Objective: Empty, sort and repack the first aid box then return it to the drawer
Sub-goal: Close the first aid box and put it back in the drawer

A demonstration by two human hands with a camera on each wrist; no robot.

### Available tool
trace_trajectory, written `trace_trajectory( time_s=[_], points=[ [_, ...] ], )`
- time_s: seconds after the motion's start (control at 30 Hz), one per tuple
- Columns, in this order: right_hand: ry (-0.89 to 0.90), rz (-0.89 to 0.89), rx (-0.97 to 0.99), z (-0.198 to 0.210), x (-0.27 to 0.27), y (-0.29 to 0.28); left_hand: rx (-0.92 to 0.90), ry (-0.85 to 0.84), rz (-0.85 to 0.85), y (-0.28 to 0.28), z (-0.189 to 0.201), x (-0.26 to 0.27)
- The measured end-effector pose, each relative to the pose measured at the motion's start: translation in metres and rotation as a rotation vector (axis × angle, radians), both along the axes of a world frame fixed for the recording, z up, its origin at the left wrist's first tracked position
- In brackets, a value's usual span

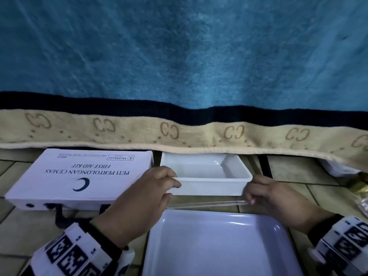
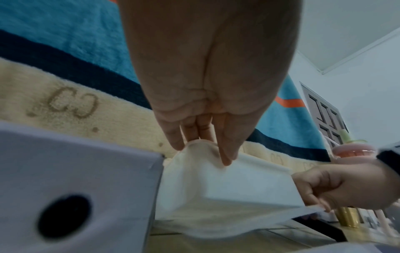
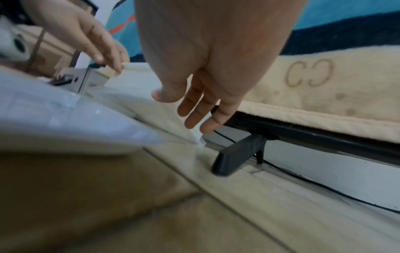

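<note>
The white first aid box (image 1: 79,176) lies closed on the tiled floor at the left, its printed lid up; its side shows in the left wrist view (image 2: 75,162). Right of it a shallow white plastic drawer (image 1: 207,188) sticks out from under the bed, with nothing visible in it. My left hand (image 1: 169,184) grips its near-left corner, thumb on the front wall and fingers over the rim (image 2: 203,150). My right hand (image 1: 251,194) holds the near-right corner with curled fingers (image 2: 320,193). A thin clear strip (image 1: 207,203) lies just in front of the drawer.
A large white tray (image 1: 215,246) lies on the floor close to me, below the drawer. A blue blanket with a beige border (image 1: 179,132) hangs over the bed edge. A black bed leg (image 3: 236,154) and a cable stand right of the drawer. A gold object (image 1: 358,188) lies far right.
</note>
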State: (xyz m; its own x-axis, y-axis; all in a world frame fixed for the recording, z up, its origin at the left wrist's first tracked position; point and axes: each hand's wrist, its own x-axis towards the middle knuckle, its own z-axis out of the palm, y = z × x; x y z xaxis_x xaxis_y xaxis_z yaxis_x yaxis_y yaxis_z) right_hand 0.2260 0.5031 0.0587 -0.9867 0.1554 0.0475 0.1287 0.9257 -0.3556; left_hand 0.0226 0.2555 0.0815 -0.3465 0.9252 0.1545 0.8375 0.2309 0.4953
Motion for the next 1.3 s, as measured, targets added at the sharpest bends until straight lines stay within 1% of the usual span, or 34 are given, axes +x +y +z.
trace_trajectory(
  time_s=[0.13,0.23,0.3,0.4,0.43,0.47,0.53,0.57,0.63,0.67,0.77,0.8,0.83,0.9,0.97,1.03,1.1,1.2,1.3],
  points=[
    [0.059,0.021,-0.162,0.017,0.014,-0.003,0.032,-0.022,0.01,0.001,0.01,-0.005],
    [0.04,0.008,-0.338,0.037,0.032,-0.007,0.067,-0.028,0.033,0.002,0.013,-0.009],
    [0.063,-0.064,-0.497,0.049,0.045,-0.002,0.058,-0.029,0.008,0.0,0.01,-0.011],
    [0.237,-0.178,-0.62,0.063,0.057,0.014,-0.001,0.012,-0.108,-0.001,-0.003,-0.008],
    [0.304,-0.237,-0.697,0.067,0.057,0.018,-0.016,0.016,-0.131,-0.002,-0.007,-0.005],
    [0.378,-0.311,-0.817,0.072,0.054,0.02,-0.028,0.003,-0.137,-0.003,-0.011,-0.002],
    [0.452,-0.442,-0.979,0.078,0.042,0.022,-0.057,-0.037,-0.144,-0.004,-0.015,0.004],
    [0.461,-0.51,-0.988,0.078,0.034,0.023,-0.074,-0.047,-0.15,-0.004,-0.015,0.008],
    [0.394,-0.637,-1.0,0.068,0.017,0.027,-0.071,-0.084,-0.128,-0.004,-0.012,0.012],
    [0.349,-0.692,-0.992,0.061,0.007,0.028,-0.045,-0.103,-0.067,-0.004,-0.011,0.012],
    [0.167,-0.774,-0.895,0.033,-0.017,0.032,0.088,-0.176,0.229,0.003,-0.003,0.008],
    [0.119,-0.788,-0.872,0.027,-0.025,0.031,0.097,-0.204,0.288,0.007,-0.002,0.005],
    [0.089,-0.795,-0.846,0.02,-0.032,0.031,0.067,-0.227,0.319,0.012,-0.001,0.004],
    [0.034,-0.805,-0.8,0.015,-0.045,0.03,-0.035,-0.235,0.302,0.023,-0.004,0.0],
    [0.01,-0.808,-0.801,0.015,-0.054,0.028,-0.109,-0.212,0.3,0.034,-0.008,-0.003],
    [0.028,-0.829,-0.844,0.018,-0.063,0.026,-0.192,-0.163,0.351,0.041,-0.011,-0.005],
    [0.056,-0.871,-0.829,0.02,-0.069,0.024,-0.251,-0.129,0.394,0.046,-0.009,-0.007],
    [0.065,-0.894,-0.723,0.017,-0.071,0.026,-0.28,-0.136,0.396,0.051,-0.007,-0.011],
    [0.06,-0.896,-0.639,0.013,-0.07,0.026,-0.265,-0.203,0.402,0.053,-0.009,-0.013]
  ],
)
